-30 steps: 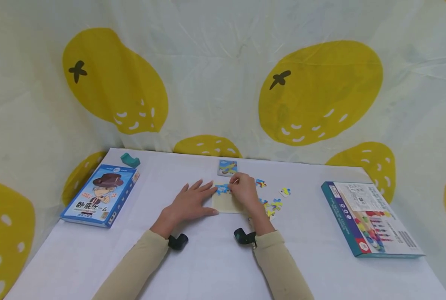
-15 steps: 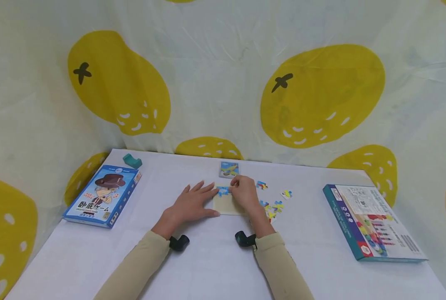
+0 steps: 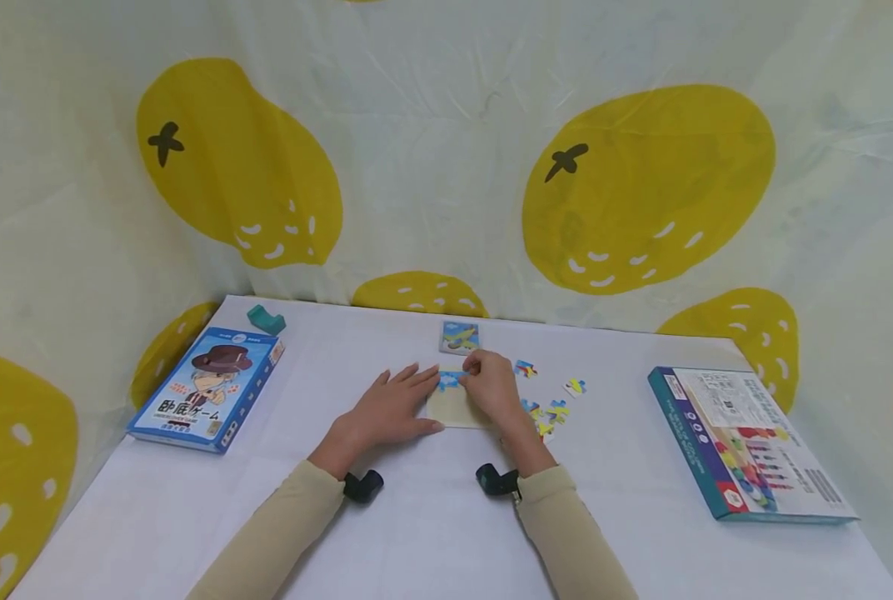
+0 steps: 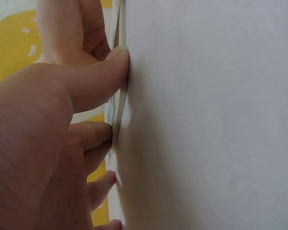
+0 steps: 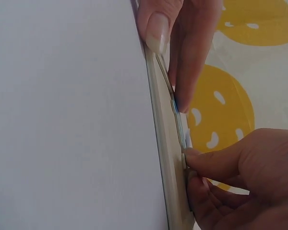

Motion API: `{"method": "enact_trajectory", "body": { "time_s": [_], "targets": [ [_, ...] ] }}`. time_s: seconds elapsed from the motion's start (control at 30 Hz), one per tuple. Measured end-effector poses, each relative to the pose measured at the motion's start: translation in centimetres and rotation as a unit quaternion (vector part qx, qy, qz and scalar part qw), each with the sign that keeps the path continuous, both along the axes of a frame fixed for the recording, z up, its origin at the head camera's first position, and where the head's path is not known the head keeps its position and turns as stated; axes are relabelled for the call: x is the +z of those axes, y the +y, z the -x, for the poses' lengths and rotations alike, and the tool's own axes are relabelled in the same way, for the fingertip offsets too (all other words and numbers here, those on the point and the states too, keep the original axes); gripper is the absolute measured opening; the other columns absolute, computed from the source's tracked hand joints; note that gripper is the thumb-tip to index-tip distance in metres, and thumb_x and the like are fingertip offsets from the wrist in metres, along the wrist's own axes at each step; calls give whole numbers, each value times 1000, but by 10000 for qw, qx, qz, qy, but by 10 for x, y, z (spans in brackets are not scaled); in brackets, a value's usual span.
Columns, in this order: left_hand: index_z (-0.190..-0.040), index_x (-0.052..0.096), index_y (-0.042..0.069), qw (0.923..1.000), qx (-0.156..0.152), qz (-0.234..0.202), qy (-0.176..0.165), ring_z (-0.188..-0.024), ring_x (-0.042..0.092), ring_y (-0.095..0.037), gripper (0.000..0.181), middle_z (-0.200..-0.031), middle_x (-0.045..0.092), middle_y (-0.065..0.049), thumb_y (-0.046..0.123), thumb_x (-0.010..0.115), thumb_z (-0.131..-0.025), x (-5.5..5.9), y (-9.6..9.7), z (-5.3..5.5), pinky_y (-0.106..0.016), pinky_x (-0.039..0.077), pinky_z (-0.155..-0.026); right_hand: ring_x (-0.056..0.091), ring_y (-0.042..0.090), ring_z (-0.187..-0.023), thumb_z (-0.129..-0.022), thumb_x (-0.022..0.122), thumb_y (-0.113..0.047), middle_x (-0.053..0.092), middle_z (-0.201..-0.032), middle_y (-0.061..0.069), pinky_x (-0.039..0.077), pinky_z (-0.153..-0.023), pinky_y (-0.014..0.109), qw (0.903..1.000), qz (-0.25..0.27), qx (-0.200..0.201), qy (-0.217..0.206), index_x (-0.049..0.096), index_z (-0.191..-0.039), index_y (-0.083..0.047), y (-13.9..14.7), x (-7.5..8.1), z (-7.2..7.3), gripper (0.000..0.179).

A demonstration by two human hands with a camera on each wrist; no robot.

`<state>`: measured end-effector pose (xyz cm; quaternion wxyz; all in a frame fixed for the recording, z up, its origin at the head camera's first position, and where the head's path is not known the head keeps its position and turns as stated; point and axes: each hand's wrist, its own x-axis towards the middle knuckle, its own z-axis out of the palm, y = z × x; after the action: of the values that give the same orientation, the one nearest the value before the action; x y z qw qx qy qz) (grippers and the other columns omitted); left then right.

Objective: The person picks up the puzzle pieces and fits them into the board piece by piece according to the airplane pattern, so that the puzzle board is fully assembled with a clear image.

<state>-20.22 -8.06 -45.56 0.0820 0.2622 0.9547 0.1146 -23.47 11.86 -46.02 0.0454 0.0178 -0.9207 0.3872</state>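
A shallow pale puzzle tray (image 3: 454, 410) lies on the table, with blue jigsaw pieces (image 3: 449, 380) joined along its far edge. My left hand (image 3: 390, 410) lies over the tray's left side, fingers extended. In the left wrist view, the left thumb (image 4: 103, 79) touches the tray's near edge. My right hand (image 3: 491, 387) is at the tray's far right. The right wrist view shows the right thumb (image 5: 216, 163) and index finger pinching a small jigsaw piece at the tray's surface; the fingers mostly hide it. Several loose jigsaw pieces (image 3: 558, 412) lie right of the tray.
Behind the tray lies a small square picture (image 3: 460, 337) of a yellow plane. A blue game box (image 3: 207, 387) and a teal curved block (image 3: 266, 320) are at the left. At the right lies a flat teal-edged box (image 3: 754, 446). A lemon-print cloth (image 3: 431, 167) hangs behind.
The left fingers have shifted slightly right, farther over the tray's far left corner. The right hand stays at the same spot on the tray, its fingers still pinched.
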Motion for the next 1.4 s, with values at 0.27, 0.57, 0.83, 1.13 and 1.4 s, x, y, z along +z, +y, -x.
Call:
{"method": "enact_trajectory", "body": {
  "time_s": [0.27,0.57,0.83,1.13,1.4],
  "targets": [
    [-156,34,28,9999,-88,117,81,-154,24,-28,76,-164,30,5,62,57,-92,1,2,-1,-65,22,-119,62,21,-84,-86,71,-2,72,-89,9,54,-81,36,9997,-3,236,72,75,-98,-3,9,-1,-3,13],
    [-154,38,32,9997,-190,26,180,-152,26,-32,71,-163,32,0,62,56,-92,4,3,-3,-68,22,-117,60,20,-84,-89,69,-2,70,-92,8,54,-79,35,9981,-203,574,-116,74,-103,-3,10,4,-3,15],
    [-154,37,31,9998,-141,88,85,-153,25,-32,71,-164,30,2,60,58,-93,6,9,-4,-67,22,-117,59,20,-86,-86,73,-5,68,-94,7,53,-81,36,9970,-341,677,-170,73,-104,-5,13,3,-2,17],
    [-155,36,26,9994,-295,161,51,-153,25,-29,69,-163,31,4,54,57,-96,6,14,-6,-66,23,-118,55,21,-85,-86,76,-9,62,-93,7,51,-77,35,9971,-546,528,-55,73,-102,-7,13,-2,-4,17],
    [-153,39,28,9991,-383,122,143,-151,28,-31,66,-163,33,2,56,56,-95,7,15,-5,-66,26,-116,57,22,-88,-88,71,-10,63,-97,9,50,-77,35,9955,-406,849,-119,73,-106,-8,32,9,1,18]
  ]
}}
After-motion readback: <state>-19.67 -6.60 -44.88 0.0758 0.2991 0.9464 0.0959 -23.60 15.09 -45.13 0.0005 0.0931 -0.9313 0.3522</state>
